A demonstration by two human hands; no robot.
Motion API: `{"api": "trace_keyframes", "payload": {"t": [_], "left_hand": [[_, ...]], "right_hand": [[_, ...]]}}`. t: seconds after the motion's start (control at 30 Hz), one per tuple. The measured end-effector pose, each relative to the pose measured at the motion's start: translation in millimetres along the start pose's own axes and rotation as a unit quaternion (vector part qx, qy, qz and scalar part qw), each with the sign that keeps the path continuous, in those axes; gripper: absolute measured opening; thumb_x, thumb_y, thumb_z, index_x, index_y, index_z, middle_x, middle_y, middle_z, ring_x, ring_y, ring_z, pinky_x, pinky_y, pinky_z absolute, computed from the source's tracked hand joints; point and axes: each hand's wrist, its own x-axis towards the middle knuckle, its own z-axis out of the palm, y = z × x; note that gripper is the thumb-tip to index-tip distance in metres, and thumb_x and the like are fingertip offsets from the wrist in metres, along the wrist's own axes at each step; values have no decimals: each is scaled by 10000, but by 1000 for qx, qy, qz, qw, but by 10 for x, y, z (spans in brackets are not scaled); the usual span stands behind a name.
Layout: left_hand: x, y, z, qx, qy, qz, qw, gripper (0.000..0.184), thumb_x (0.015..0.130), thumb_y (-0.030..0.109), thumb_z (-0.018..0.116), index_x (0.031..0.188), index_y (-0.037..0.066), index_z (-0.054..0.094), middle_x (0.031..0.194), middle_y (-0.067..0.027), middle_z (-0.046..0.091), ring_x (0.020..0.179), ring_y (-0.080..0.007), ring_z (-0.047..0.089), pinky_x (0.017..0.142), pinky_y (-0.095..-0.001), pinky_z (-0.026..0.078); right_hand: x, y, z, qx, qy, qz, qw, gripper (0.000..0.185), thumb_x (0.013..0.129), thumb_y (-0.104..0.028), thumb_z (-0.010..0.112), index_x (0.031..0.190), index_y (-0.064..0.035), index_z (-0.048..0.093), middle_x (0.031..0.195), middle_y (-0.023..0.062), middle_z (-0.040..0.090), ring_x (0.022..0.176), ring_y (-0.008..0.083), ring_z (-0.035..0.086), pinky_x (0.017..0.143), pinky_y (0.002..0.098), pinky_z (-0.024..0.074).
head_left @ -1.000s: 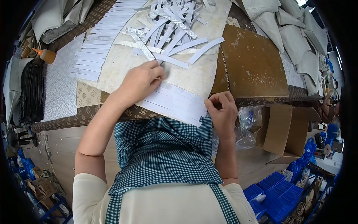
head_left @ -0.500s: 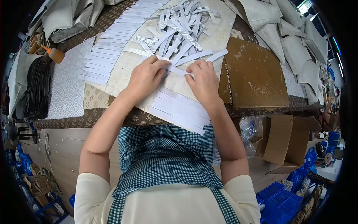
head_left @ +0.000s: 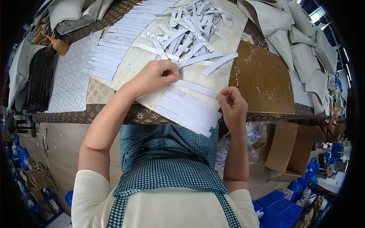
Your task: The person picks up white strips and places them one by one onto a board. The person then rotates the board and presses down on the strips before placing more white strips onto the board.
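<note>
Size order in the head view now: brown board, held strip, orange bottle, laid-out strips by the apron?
1. Brown board
2. Laid-out strips
3. Held strip and orange bottle: too alike in area to rank.

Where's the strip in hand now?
Centre of the head view: the strip stretches between the left hand and right hand, by the far edge of the row of white strips.

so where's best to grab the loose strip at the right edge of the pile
Likely pinch the loose strip by its upper right end, coming from the right: that end points away from the pile and lies uncovered near the edge of the pale sheet.
</note>
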Motion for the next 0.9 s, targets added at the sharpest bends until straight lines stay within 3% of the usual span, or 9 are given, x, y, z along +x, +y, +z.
{"api": "trace_keyframes", "payload": {"t": [0.1, 0.5, 0.7, 0.9], "left_hand": [[40, -9, 20, 11, -14, -17, 1000, 51, 881, 19, 709, 929, 20, 692, 867, -7, 654, 796, -91, 574, 735, -254, 484], [108, -47, 71, 7, -40, -15, 999, 120, 868, -50, 670, 970, 11, 681, 881, -25, 668, 817, -113, 599, 767, -259, 512], [121, -69, 80, 82, -49, 53, 994, 107, 862, -37, 658, 953, 8, 692, 909, -59, 668, 837, -164, 637, 776, -268, 516], [91, 6, 119, 122, -56, 75, 988, 161, 863, -50, 644, 978, 21, 731, 953, -76, 653, 858, -227, 651, 805, -306, 529]], "right_hand": [[-105, 73, -30, 10, 14, 21, 1000, 91, 919, -53, 694, 944, 8, 631, 747, -20, 570, 644, 39, 462, 580, 211, 417], [-246, 140, -71, 11, 39, 41, 998, 101, 923, -65, 707, 952, 4, 638, 755, -32, 568, 670, 40, 476, 603, 205, 424], [-272, 151, -58, 8, 37, 55, 998, 102, 918, -63, 706, 954, 6, 640, 779, -20, 582, 686, 48, 492, 623, 214, 440], [-287, 199, -49, -41, 37, 57, 997, 81, 870, -61, 722, 925, -24, 674, 812, 49, 630, 695, 121, 585, 634, 266, 487]]}}
